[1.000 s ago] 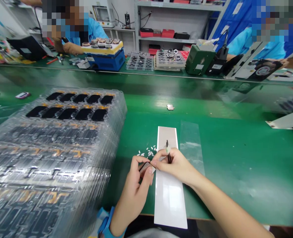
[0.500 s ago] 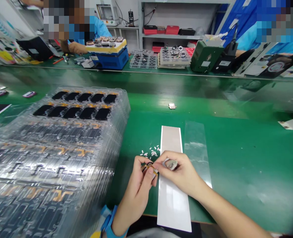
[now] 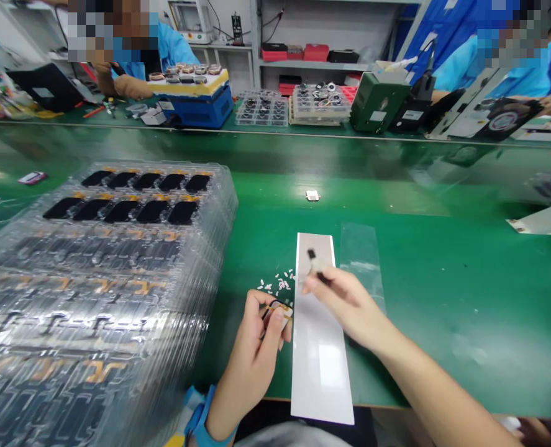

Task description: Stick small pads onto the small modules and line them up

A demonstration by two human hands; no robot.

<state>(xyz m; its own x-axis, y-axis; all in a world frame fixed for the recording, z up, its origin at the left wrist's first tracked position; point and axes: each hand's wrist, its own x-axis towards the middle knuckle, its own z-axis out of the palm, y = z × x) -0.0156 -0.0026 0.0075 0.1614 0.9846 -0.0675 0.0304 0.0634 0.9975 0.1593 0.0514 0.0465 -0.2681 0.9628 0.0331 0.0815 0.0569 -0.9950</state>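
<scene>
The matte surface [image 3: 443,279] is deep green, the long glossy card strip [image 3: 320,372] white. Clear plastic trays [image 3: 117,261] show rows of black rectangles with orange tabs (a regular grid). The small flat part [image 3: 277,308] is black and orange, the thin pale piece [image 3: 313,261] black-tipped.

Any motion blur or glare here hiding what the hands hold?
Head view: right hand and its black-tipped piece are motion-blurred; left hand and its small part fairly sharp; lamp glare on the green table and white strip; clear trays smear toward the lower left.
</scene>
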